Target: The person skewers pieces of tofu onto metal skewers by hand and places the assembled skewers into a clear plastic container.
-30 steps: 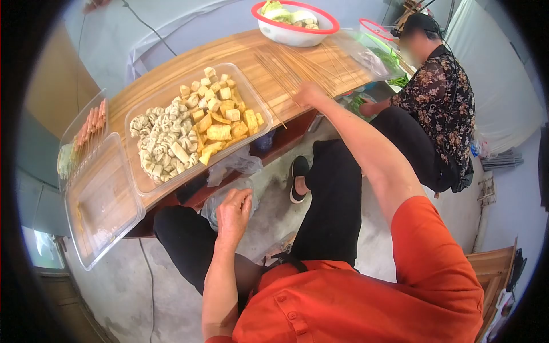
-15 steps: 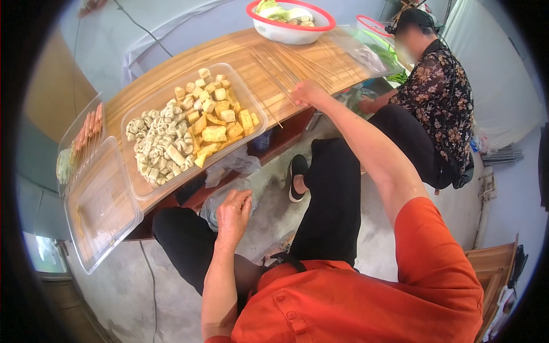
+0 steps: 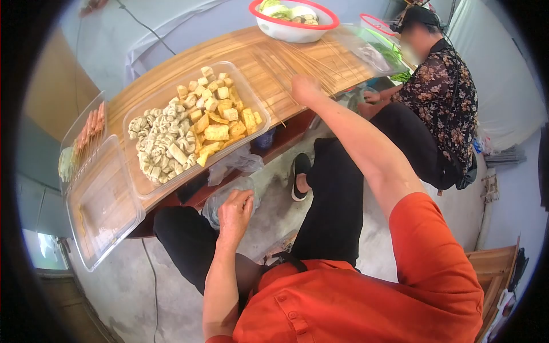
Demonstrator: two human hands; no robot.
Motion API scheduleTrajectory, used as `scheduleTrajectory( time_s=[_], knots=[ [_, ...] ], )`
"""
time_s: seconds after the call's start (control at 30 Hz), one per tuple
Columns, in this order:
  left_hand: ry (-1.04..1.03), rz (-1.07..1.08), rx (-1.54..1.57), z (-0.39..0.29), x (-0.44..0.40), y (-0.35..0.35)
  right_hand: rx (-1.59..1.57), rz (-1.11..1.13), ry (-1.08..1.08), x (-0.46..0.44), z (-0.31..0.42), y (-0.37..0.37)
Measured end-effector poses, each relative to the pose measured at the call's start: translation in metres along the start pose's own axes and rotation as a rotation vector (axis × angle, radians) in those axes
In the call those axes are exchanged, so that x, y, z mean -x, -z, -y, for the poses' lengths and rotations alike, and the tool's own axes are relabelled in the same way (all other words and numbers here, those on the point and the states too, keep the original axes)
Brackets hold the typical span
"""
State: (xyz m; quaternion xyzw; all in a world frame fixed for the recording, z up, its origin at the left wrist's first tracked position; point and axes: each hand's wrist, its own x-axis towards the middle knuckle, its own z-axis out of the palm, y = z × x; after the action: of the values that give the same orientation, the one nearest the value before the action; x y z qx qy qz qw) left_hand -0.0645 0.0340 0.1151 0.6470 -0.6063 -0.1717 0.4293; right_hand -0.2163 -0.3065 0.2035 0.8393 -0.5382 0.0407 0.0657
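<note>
My right hand (image 3: 306,88) is at the table's front edge, at the near ends of several thin wooden skewers (image 3: 320,66); its fingers are curled and mostly hidden behind the hand. My left hand (image 3: 235,212) is held curled above my left knee, with its fingers bent in; what it holds, if anything, is too small to make out. Left of my right hand, a clear tray (image 3: 262,121) holds knotted tofu strips (image 3: 163,140) on its left side and tofu cubes with yellow fried pieces (image 3: 220,128) on its right.
An empty clear container (image 3: 103,208) overhangs the table's left end beside a box of pink skewered pieces (image 3: 91,127). A red-rimmed bowl (image 3: 294,33) of vegetables stands at the back. On the right sits a person (image 3: 437,86) near leafy greens (image 3: 386,54). Plastic bags (image 3: 235,164) hang below the table edge.
My right hand has shifted slightly over the near skewer ends, its fingers now less visible. The seated person's hands have moved a little. My left hand stays where it was.
</note>
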Motion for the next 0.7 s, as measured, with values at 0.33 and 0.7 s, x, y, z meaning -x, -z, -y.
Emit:
scheduleTrajectory(
  time_s=[0.33,0.7],
  knots=[
    [-0.006,-0.015,-0.009,0.009,-0.001,0.0,-0.116,0.013,-0.064,-0.005,0.005,0.01],
    [0.314,-0.206,0.766,-0.07,-0.027,0.03,-1.072,0.396,0.512,0.242,0.06,0.033]
  ],
)
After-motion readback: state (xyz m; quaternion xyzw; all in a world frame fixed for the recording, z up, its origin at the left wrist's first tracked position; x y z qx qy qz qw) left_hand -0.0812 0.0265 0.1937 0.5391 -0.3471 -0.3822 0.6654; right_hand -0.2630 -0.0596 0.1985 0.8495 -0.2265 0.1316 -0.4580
